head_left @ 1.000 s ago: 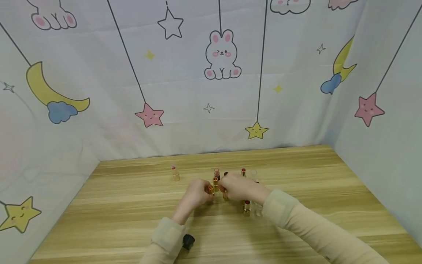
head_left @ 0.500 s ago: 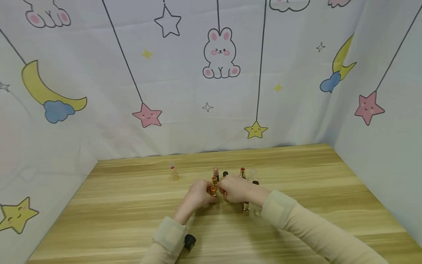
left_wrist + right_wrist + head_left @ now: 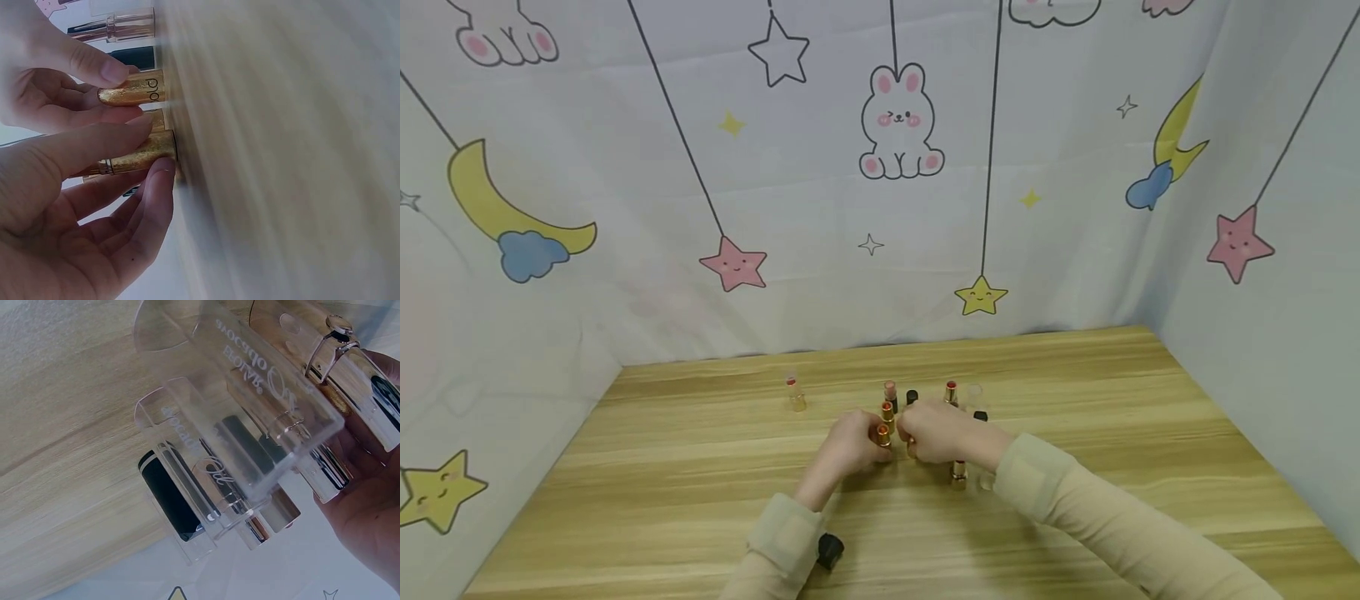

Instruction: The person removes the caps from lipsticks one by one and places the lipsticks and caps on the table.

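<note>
My left hand [image 3: 853,442] pinches an uncapped gold lipstick [image 3: 883,435] between thumb and fingers, its red tip upward and its base at the table in the left wrist view. Just behind it stands another gold lipstick [image 3: 887,411], also red-tipped. To the right, my right hand [image 3: 936,429] grips a gold lipstick cap [image 3: 134,88] with dark lettering and a rounded top, upright at the table. Behind the hands are a pink lipstick [image 3: 891,392] with a black base and a black cap [image 3: 912,397]. The right hand's fingertips are partly hidden in the head view.
A red lipstick [image 3: 951,391], a clear cap [image 3: 975,392] and another black cap [image 3: 981,416] stand behind the right wrist. Before it stands a gold-based lipstick [image 3: 958,474]. Far left is a clear-capped lipstick [image 3: 796,395]; a black object [image 3: 830,551] lies beside the left sleeve.
My left hand has shifted the gold lipstick slightly right, closer in line with the gold one behind it. The right hand stays almost in place. The head view has turned slightly.
</note>
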Demonstrator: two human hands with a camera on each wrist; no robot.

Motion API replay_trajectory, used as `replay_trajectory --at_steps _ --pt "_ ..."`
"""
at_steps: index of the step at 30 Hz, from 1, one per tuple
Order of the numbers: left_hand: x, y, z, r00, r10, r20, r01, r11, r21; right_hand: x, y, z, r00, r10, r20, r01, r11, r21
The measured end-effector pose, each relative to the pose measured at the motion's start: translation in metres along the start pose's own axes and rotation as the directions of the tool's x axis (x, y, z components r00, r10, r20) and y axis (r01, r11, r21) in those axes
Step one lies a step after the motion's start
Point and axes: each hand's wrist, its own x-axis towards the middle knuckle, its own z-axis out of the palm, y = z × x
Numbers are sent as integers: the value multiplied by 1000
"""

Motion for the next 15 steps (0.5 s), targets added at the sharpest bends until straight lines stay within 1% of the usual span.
replay_trajectory --at_steps 3,7,12,15 --pt "-1 -1 0 1000 8 -1 -8 1000 -2 0 0 1 1000 -1 1 1 1000 -14" --pt "-3 -4 -2 1000 11 -10 -11 1000 -6 0 -1 0 1000 28 10 -28 999 24" --pt "-6 -6 -7 999 -38 -6 38 999 -25 -2 -2 -5 997 79 8 -80 994 74" --pt "-8 -7 -10 999 -52 -2 52 998 -32 -3 -4 -8 994 107 -10 -106 991 81"
